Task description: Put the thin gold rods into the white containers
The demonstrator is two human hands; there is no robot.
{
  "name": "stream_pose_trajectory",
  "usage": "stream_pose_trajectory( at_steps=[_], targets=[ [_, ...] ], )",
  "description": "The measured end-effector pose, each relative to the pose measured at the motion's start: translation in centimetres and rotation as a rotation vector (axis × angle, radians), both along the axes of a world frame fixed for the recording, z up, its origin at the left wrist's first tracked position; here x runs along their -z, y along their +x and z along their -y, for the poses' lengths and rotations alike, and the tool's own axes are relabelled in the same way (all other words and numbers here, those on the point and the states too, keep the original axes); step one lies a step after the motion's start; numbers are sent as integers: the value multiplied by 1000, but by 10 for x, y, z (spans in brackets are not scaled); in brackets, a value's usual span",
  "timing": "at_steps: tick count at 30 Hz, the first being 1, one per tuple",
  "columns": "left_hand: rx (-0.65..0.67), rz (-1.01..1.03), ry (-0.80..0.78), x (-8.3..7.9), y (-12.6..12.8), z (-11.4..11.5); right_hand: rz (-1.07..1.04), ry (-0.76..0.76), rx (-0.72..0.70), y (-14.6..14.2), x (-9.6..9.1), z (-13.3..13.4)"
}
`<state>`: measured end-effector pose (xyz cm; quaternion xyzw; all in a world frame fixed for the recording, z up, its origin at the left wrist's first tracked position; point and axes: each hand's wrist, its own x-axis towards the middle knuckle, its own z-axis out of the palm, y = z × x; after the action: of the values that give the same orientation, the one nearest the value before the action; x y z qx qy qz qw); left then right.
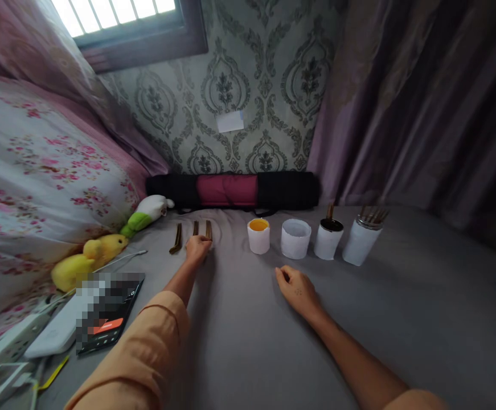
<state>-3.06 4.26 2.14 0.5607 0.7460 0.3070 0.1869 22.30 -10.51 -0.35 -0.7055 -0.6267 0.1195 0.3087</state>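
My left hand [197, 248] reaches forward over the grey sheet [239, 341], its fingers closed on the near ends of two brown sticks [202, 228] lying side by side. A third brown stick [176, 238] lies apart just to their left. My right hand [295, 289] rests on the sheet with its fingers curled and nothing visible in it, a little in front of four white cups: one with a yellow inside [258, 235], an empty one [295, 238], one holding a single stick [328, 237], and one holding several sticks [361, 237].
A rolled black and pink mat [233, 191] lies against the patterned wall. Left are a floral pillow [38, 182], a green-white plush toy [147, 213], a yellow plush toy [87, 259], a phone [106, 313], a white power bank [55, 336] and cables. Curtains hang at right.
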Motion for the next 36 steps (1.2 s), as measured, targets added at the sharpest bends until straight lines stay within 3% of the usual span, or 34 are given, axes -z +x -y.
stream_pose_trajectory(
  at_steps=[10, 17, 25, 36],
  targets=[
    [-40, 676, -53, 9, 26, 9, 3, 0, -4, 0, 2, 0],
    [1, 1017, -45, 12, 38, 24, -9, -4, -11, 0, 2, -1],
    [85, 1209, -95, 17, 56, 48, 7, 0, -12, 0, 3, -1],
    [136, 1301, -80, 25, 74, 72, 7, -14, -9, 0, 2, -1]
  ],
)
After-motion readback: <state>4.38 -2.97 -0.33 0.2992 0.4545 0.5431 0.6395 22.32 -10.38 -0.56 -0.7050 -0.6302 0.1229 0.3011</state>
